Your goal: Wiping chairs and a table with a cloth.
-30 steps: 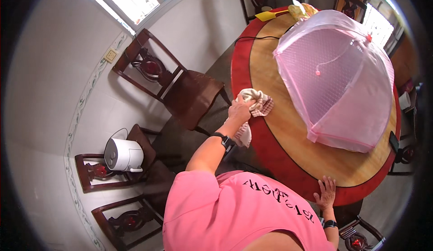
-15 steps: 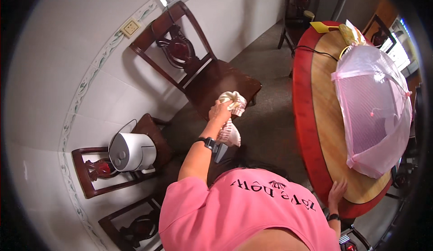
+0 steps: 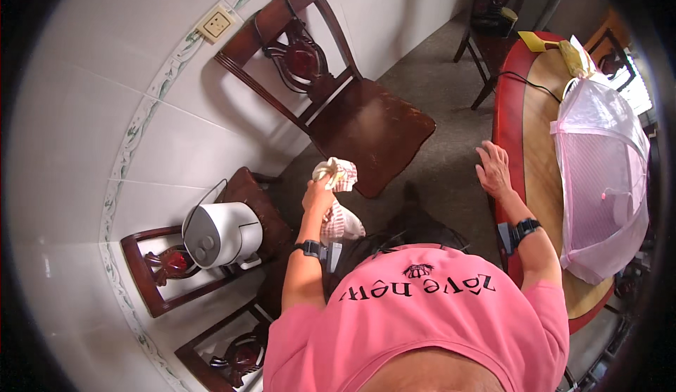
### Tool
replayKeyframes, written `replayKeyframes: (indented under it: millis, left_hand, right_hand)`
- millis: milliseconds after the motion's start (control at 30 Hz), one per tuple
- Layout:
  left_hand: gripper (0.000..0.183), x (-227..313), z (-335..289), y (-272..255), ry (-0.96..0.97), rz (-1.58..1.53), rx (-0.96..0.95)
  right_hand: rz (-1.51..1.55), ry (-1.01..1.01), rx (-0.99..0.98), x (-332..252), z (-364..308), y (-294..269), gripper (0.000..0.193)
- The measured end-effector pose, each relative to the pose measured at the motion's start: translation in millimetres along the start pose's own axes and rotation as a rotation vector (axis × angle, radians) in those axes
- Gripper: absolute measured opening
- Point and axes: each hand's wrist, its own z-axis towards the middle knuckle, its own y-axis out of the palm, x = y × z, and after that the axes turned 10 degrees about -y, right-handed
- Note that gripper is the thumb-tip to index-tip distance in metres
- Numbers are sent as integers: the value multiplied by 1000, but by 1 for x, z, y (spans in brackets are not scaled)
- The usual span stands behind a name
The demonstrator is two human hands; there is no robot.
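Note:
A white cloth with reddish checks (image 3: 343, 221) is bunched in my left hand (image 3: 319, 195), its loose end hanging below the fist. Just beyond it is the seat of a dark wooden chair (image 3: 377, 128), which stands against the wall with a carved back. My right hand (image 3: 496, 169) is over the red rim of the round table (image 3: 508, 128), fingers stretched and slightly spread, holding nothing. Whether it touches the rim I cannot tell. On the table's wooden top sits a pink mesh food cover (image 3: 605, 195), to the right of that hand.
A white and grey kitchen appliance (image 3: 225, 235) stands on another chair at left. A further chair back (image 3: 239, 357) is below it. At the far table end lie a yellow flat object (image 3: 539, 42) and a black cord (image 3: 524, 80). A wall socket (image 3: 215, 23) is upper left.
My right hand has come forward along the table from its near edge to the left rim. My left hand has drawn back from the chair seat with the cloth. The view has shifted left.

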Motion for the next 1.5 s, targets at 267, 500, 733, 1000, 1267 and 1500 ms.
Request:
replayKeyframes:
  millis: [267,500,733,1000,1267,1500]
  left_hand:
    - [54,-52,42,-39,-140,-191,278]
    - [46,13,70,-136,-200,-347,582]
    - [56,94,111,-224,-153,-181,912]
    - [55,127,174,-257,-197,-9,951]
    - [45,104,194,-229,-141,229,806]
    - [38,86,178,-228,-24,297,675]
  right_hand:
    - [-135,207,-159,60,86,32,43]
    - [-172,341,-218,127,98,52,39]
    - [-176,334,-304,117,103,40,33]
    - [-174,381,-329,120,102,43,32]
    - [-231,424,-410,111,111,34,31]
    - [-268,458,-424,114,111,39,23]
